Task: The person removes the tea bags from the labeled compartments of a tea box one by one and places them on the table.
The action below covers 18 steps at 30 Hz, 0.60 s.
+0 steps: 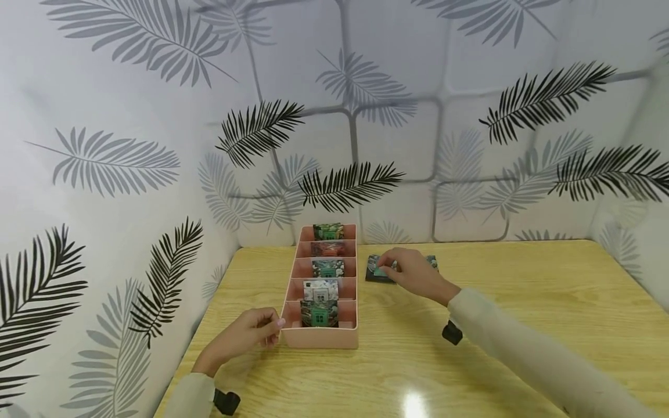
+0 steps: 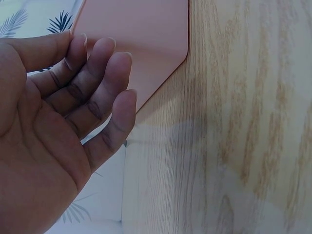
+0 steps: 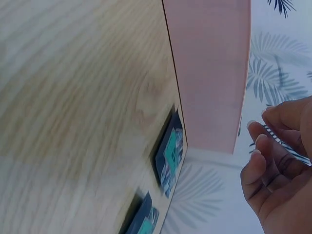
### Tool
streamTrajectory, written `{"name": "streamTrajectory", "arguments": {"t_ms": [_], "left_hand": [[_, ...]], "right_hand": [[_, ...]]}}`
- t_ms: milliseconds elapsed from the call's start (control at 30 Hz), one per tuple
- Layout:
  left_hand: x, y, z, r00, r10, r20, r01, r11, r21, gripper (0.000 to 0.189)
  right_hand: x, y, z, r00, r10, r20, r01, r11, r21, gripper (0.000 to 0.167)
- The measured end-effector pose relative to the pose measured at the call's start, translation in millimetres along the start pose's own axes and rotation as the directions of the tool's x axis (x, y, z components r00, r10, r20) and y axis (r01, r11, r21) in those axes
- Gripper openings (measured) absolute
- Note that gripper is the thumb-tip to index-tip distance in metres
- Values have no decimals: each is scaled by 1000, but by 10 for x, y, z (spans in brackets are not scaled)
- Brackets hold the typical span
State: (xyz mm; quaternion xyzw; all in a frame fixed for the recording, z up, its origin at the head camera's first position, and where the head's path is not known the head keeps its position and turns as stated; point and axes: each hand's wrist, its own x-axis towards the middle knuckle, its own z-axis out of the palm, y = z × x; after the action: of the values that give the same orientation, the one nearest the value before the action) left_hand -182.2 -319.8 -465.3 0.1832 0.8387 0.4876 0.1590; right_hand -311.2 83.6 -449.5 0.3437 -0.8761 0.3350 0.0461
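Note:
A long pink divided box stands on the table, with a packet in each of its compartments. The nearest is a dark packet with a green label; behind it is a white packet. At the box's near left corner, my left hand pinches the rim between thumb and forefinger, its other fingers loosely bent against the outside. My right hand hovers over two dark packets with green labels on the table, the left one and the right one. Its fingers are loosely bent, holding nothing.
Farther back in the box are a teal-labelled packet, a red packet and a green packet. The light wood table meets feather-patterned walls at the back and left.

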Motion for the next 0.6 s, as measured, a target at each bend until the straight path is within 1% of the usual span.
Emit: {"name": "streamTrajectory", "arguments": {"t_ms": [100, 400, 600], "left_hand": [[-2, -10, -7, 1000, 0, 3, 0, 1000, 0, 38], [0, -25, -1, 1000, 17, 15, -16, 999, -41, 35], [-4, -10, 6, 1000, 13, 6, -13, 1000, -24, 35]], "right_hand": [[3, -76, 67, 1000, -11, 18, 11, 1000, 20, 11], [76, -322, 231, 995, -94, 13, 94, 995, 25, 12], [55, -487, 311, 989, -142, 37, 141, 990, 10, 13]]}}
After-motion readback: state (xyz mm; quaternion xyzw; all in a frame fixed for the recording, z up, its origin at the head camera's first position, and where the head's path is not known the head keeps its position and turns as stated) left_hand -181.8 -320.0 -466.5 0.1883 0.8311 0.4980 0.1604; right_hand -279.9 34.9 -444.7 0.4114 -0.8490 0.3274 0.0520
